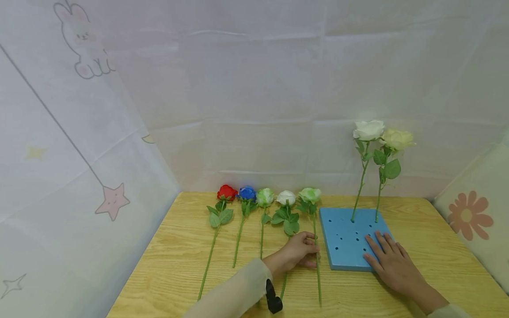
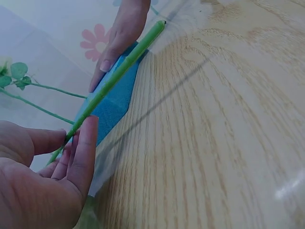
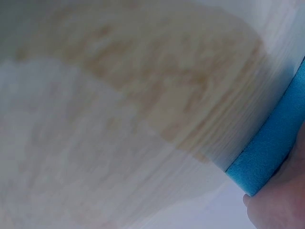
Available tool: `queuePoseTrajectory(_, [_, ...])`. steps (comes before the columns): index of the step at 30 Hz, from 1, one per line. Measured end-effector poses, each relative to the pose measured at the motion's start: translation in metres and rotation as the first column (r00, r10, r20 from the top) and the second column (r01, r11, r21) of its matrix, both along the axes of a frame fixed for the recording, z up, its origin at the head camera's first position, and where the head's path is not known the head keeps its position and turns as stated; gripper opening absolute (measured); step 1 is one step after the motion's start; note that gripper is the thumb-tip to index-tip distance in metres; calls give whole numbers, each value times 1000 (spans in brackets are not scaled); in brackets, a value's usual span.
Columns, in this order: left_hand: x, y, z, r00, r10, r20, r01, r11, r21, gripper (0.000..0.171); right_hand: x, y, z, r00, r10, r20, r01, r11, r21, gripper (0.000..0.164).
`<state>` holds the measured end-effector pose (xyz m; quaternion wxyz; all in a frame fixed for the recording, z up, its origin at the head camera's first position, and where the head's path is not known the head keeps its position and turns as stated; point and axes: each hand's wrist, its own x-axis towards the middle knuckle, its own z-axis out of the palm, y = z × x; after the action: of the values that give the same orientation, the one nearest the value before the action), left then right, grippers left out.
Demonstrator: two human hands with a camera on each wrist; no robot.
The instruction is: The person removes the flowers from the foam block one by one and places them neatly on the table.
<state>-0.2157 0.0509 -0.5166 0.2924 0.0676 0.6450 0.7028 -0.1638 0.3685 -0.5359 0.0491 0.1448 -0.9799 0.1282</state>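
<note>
My left hand [image 1: 295,252] pinches the stem of a green-and-white artificial rose [image 1: 309,195], the rightmost of a row of roses on the table. Its green stem [image 2: 121,70] runs between thumb and fingers in the left wrist view, lifted over the wood with a shadow below. My right hand [image 1: 397,270] rests with spread fingers on the front right corner of a blue foam board [image 1: 346,259] dotted with holes. Two roses stand upright in the board's back holes: a white rose [image 1: 368,130] and a pale yellow rose [image 1: 397,139].
Left of the held stem lie a white rose [image 1: 286,197], another green-and-white rose [image 1: 264,197], a blue rose [image 1: 247,194] and a red rose [image 1: 227,192], stems towards me. The wooden table [image 1: 167,265] meets a printed cloth backdrop [image 1: 254,145] behind and at both sides.
</note>
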Motion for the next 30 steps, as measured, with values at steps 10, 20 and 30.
queuePoseTrajectory(10, [2, 1, 5, 1000, -27, -11, 26, 997, -71, 52, -1, 1, -1, 1000, -5, 3, 5, 1000, -8, 67])
queuePoseTrajectory(20, [11, 2, 17, 985, -72, -156, 39, 979, -202, 56, -1, 2, -1, 1000, -12, 19, 12, 1000, 0, 69])
queuePoseTrajectory(30, [1, 15, 40, 928, -122, -353, 10, 953, -304, 47, -3, 1, -2, 1000, -14, 19, 14, 1000, -20, 69])
